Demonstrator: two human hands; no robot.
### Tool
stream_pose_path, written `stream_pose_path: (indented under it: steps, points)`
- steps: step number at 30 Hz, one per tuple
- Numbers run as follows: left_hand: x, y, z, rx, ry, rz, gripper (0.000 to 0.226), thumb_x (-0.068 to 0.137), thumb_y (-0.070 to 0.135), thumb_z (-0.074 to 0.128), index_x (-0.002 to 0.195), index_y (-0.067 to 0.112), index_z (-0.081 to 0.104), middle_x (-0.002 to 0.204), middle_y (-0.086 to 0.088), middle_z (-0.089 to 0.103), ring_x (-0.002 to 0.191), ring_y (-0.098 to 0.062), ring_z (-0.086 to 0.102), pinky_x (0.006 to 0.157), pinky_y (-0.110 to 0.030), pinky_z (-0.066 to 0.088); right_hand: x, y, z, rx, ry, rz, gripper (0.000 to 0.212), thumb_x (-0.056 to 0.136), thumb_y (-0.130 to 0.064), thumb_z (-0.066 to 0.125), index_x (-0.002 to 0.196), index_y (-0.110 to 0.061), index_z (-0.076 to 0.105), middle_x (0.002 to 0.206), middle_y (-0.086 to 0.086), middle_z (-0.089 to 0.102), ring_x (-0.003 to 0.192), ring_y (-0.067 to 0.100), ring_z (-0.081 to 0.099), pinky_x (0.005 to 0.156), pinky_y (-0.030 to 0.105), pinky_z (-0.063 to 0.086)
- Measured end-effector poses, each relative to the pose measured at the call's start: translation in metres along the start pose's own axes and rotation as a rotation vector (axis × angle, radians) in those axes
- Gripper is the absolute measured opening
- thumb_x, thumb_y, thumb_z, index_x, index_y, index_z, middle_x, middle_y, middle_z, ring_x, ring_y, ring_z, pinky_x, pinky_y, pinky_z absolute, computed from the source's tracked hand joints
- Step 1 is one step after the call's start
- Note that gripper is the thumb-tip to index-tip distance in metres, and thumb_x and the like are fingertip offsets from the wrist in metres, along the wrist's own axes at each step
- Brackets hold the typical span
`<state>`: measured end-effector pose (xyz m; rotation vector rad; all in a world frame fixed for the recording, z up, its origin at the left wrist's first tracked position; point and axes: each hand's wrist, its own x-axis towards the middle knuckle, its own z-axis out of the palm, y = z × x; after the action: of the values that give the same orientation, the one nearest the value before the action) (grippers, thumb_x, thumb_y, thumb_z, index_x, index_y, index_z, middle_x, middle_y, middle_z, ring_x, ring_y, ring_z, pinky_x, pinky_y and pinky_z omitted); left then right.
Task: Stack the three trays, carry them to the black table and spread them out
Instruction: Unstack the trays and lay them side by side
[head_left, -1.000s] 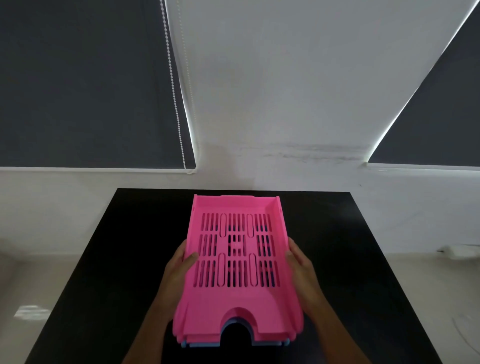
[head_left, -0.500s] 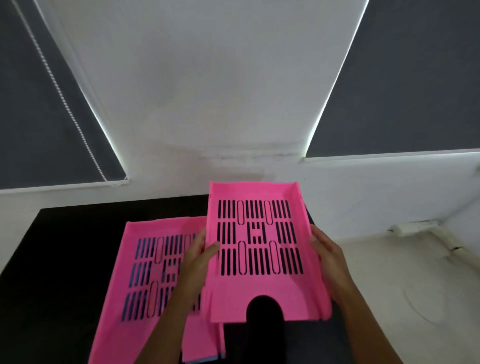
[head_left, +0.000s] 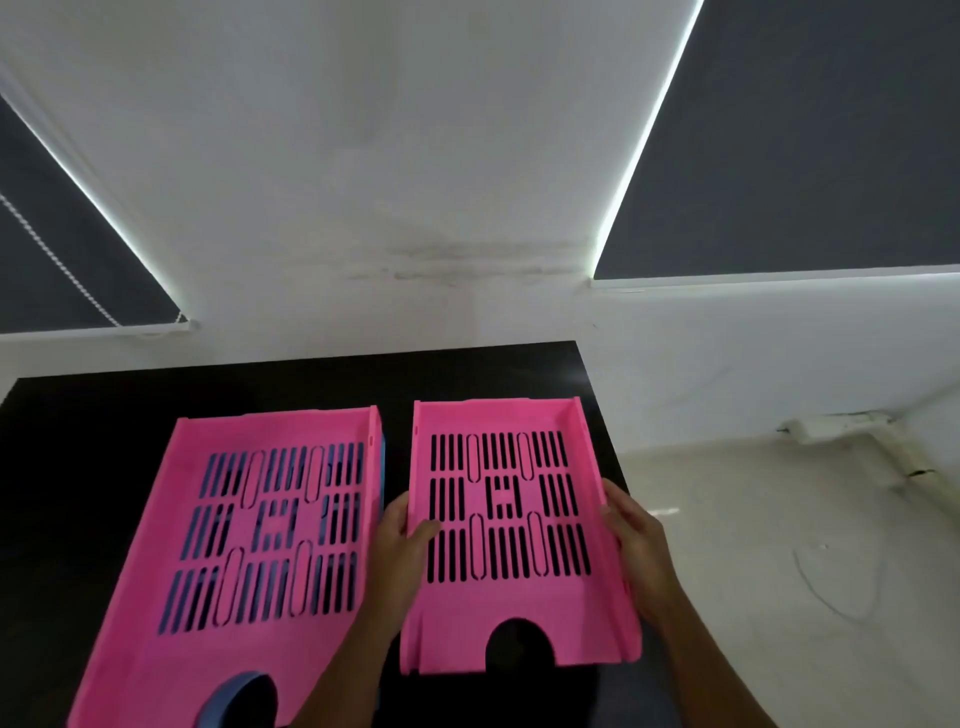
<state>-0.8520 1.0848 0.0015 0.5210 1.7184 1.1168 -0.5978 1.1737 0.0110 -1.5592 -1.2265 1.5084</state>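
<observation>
A pink slotted tray (head_left: 511, 613) lies on the right part of the black table (head_left: 104, 415). My left hand (head_left: 402, 525) grips its left wall, thumb inside. Its right wall is held by my right hand (head_left: 636, 540). Left of it sits a second pink tray (head_left: 156, 623) stacked on a blue tray (head_left: 228, 701). The blue one shows only through the slots, at the front cutout and along the right side.
The table's right edge runs just beside the held tray, with pale floor (head_left: 779, 571) beyond. A white wall (head_left: 389, 208) with dark roller blinds (head_left: 805, 130) stands behind the table. A white cable lies on the floor at the right.
The top pink tray came off the stack and moved right. It now lies flat near the table's right edge, with a gap to the other two. Both hands stay on it.
</observation>
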Motion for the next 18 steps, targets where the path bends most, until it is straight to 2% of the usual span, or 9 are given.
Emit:
stream_pose_path:
  steps: [3, 7, 10, 11, 13, 15, 16, 18]
  points:
    - [0.005, -0.016, 0.007, 0.039, 0.029, -0.052, 0.055, 0.092, 0.022, 0.062, 0.145, 0.024, 0.049, 0.138, -0.002, 0.065, 0.123, -0.021, 0.063, 0.106, -0.054, 0.049, 0.01, 0.013, -0.001, -0.035, -0.009, 0.034, 0.028, 0.101, -0.018, 0.051, 0.119, -0.033, 0.068, 0.103, -0.001, 0.079, 0.089, 0.018, 0.079, 0.071, 0.029, 0.064]
    - [0.011, -0.029, 0.011, 0.023, 0.04, -0.106, 0.064, 0.09, 0.027, 0.063, 0.15, 0.027, 0.041, 0.149, -0.001, 0.055, 0.134, -0.025, 0.054, 0.112, -0.057, 0.042, 0.014, 0.022, -0.002, -0.128, -0.016, 0.047, 0.028, 0.102, -0.02, 0.051, 0.125, -0.03, 0.063, 0.104, -0.007, 0.076, 0.086, 0.007, 0.078, 0.069, 0.023, 0.063]
    - [0.019, -0.044, 0.01, 0.009, 0.054, -0.121, 0.079, 0.076, 0.047, 0.065, 0.149, 0.035, 0.04, 0.152, -0.001, 0.053, 0.135, -0.027, 0.054, 0.109, -0.058, 0.044, 0.013, 0.02, 0.001, -0.172, -0.021, 0.028, 0.025, 0.103, -0.019, 0.051, 0.123, -0.03, 0.06, 0.101, -0.013, 0.07, 0.08, -0.003, 0.075, 0.062, 0.014, 0.059]
    - [0.017, -0.041, 0.009, 0.014, 0.052, -0.128, 0.08, 0.076, 0.048, 0.064, 0.15, 0.037, 0.038, 0.154, -0.001, 0.051, 0.135, -0.027, 0.054, 0.108, -0.059, 0.045, 0.013, 0.018, 0.002, -0.192, -0.016, 0.025, 0.026, 0.103, -0.018, 0.05, 0.126, -0.029, 0.057, 0.101, -0.016, 0.067, 0.079, -0.004, 0.073, 0.061, 0.013, 0.057]
    - [0.005, -0.018, 0.008, 0.006, 0.061, -0.114, 0.074, 0.087, 0.032, 0.063, 0.154, 0.032, 0.032, 0.158, -0.002, 0.044, 0.137, -0.026, 0.051, 0.109, -0.055, 0.045, 0.012, 0.011, 0.008, -0.213, -0.005, 0.005, 0.028, 0.104, -0.02, 0.048, 0.131, -0.027, 0.055, 0.105, -0.012, 0.066, 0.087, -0.001, 0.069, 0.068, 0.017, 0.057]
    - [-0.005, 0.002, 0.005, -0.029, 0.069, -0.082, 0.07, 0.095, 0.015, 0.06, 0.157, 0.024, 0.029, 0.162, -0.004, 0.037, 0.142, -0.025, 0.044, 0.11, -0.043, 0.042, 0.01, 0.001, 0.018, -0.207, -0.004, -0.016, 0.036, 0.104, -0.026, 0.048, 0.14, -0.026, 0.053, 0.129, 0.003, 0.064, 0.108, 0.018, 0.068, 0.083, 0.034, 0.061]
    - [-0.007, 0.008, 0.001, -0.035, 0.058, -0.065, 0.069, 0.096, 0.01, 0.058, 0.158, 0.021, 0.029, 0.163, -0.003, 0.034, 0.145, -0.023, 0.04, 0.108, -0.036, 0.04, 0.008, -0.006, 0.025, -0.196, 0.0, -0.023, 0.043, 0.104, -0.026, 0.048, 0.147, -0.025, 0.048, 0.143, 0.004, 0.056, 0.115, 0.023, 0.065, 0.087, 0.04, 0.059]
    - [-0.011, 0.015, -0.008, -0.024, 0.025, -0.009, 0.068, 0.097, 0.009, 0.058, 0.158, 0.021, 0.03, 0.165, 0.0, 0.032, 0.149, -0.02, 0.033, 0.111, -0.035, 0.034, 0.002, -0.021, 0.044, -0.15, -0.008, -0.042, 0.05, 0.104, -0.024, 0.049, 0.153, -0.024, 0.041, 0.149, 0.001, 0.049, 0.123, 0.024, 0.059, 0.096, 0.046, 0.055]
